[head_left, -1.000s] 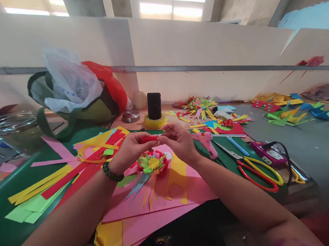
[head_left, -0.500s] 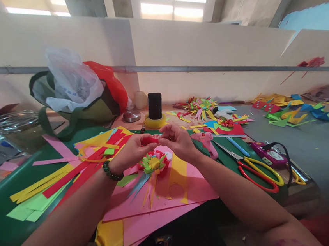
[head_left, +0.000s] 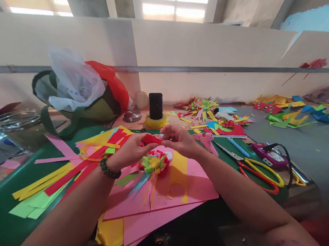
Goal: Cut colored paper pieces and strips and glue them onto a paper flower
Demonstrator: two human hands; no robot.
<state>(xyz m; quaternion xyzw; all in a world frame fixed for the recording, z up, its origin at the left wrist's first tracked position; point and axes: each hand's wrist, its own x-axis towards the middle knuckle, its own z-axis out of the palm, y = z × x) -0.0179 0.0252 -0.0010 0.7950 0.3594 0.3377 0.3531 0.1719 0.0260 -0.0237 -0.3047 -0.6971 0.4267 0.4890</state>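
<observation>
My left hand [head_left: 130, 149], with a dark beaded bracelet at its wrist, pinches a small strip of red paper [head_left: 151, 139]. The strip looks bent or rolled, and its far end reaches the fingertips of my right hand [head_left: 180, 142]. Those fingers are curled and closed at the strip's end, partly hiding it. Just below both hands lies a layered paper flower [head_left: 154, 163] with a yellow centre, green and red petals and hanging fringed strips. It rests on pink paper sheets [head_left: 156, 200], beside a yellow paper piece [head_left: 178, 173] with a round cutout.
Coloured paper strips [head_left: 58, 180] spread out at left. To the right lie a pink glue gun [head_left: 206, 140], scissors [head_left: 253, 171] and a purple power unit [head_left: 271, 155]. A phone [head_left: 155, 106] stands on a yellow tape roll [head_left: 155, 123]. A bag [head_left: 102, 101] sits at back left.
My left hand has drawn slightly left, and more of the red strip shows between the hands. My right hand stays nearly in place. The view has shifted slightly.
</observation>
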